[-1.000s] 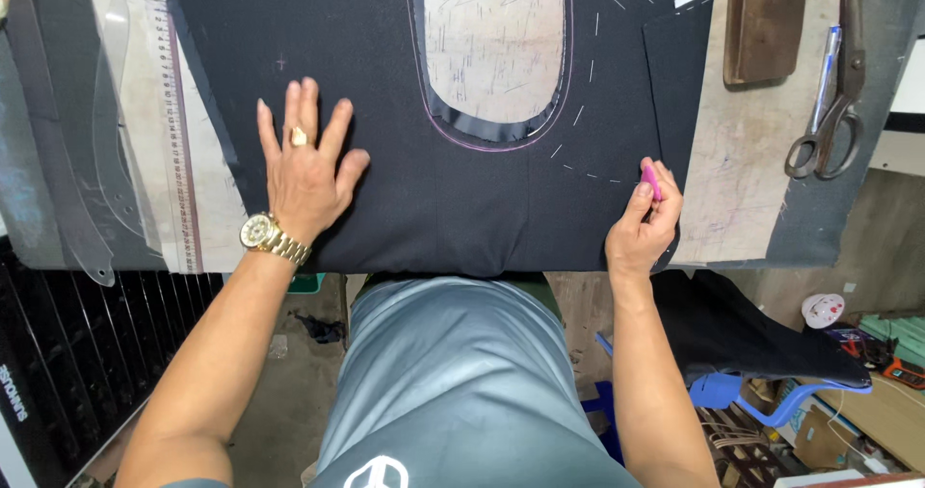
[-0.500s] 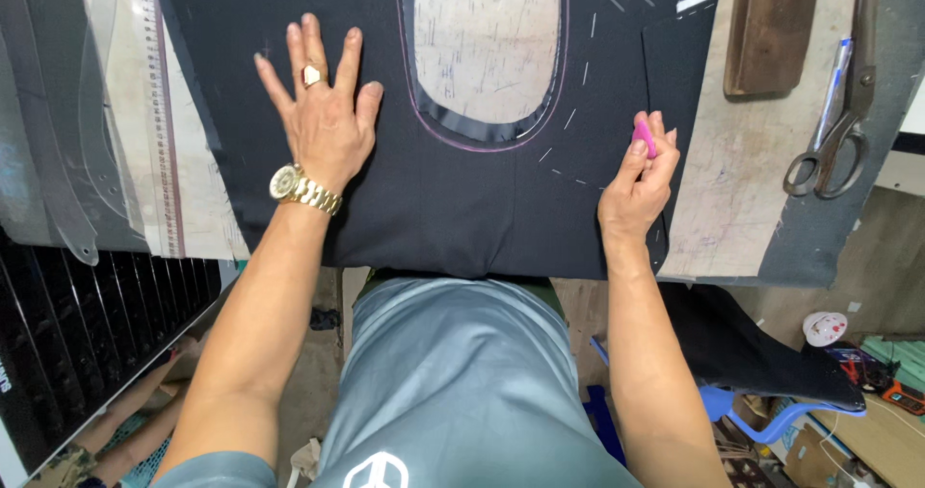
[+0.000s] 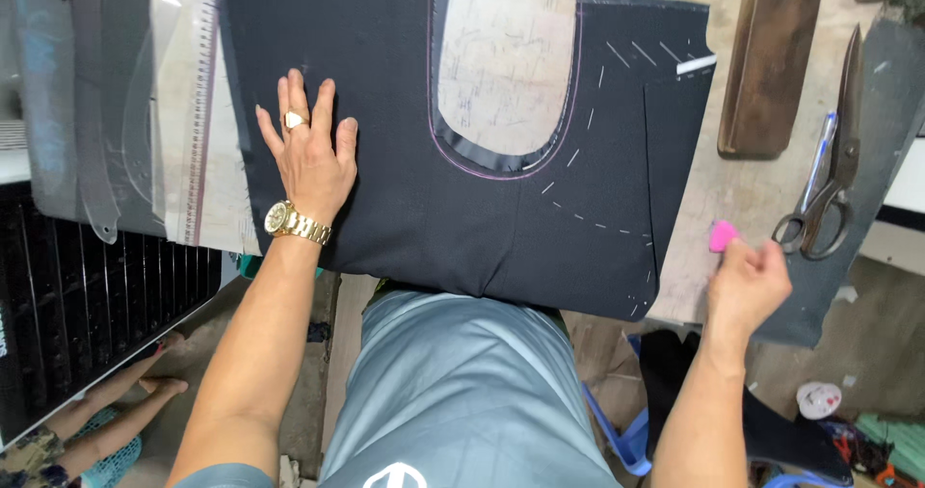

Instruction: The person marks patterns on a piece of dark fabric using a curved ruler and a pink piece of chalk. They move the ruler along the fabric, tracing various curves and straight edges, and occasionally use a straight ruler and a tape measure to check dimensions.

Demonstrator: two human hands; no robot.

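The left hand [image 3: 308, 156] lies flat, fingers spread, on the dark fabric [image 3: 462, 209]. The right hand [image 3: 747, 281] pinches pink chalk [image 3: 722, 235] over the bench [image 3: 742, 189], near the scissors [image 3: 829, 175].

Left hand [image 3: 310, 151] lying palm down, fingers extended and slightly spread, pointing away from the body, forearm running straight back toward the torso. Right hand [image 3: 750, 281] hovering well to the right, fingers curled inward, thumb and forefinger pinching together at the upper left of the fist, wrist slightly bent, forearm angling down.
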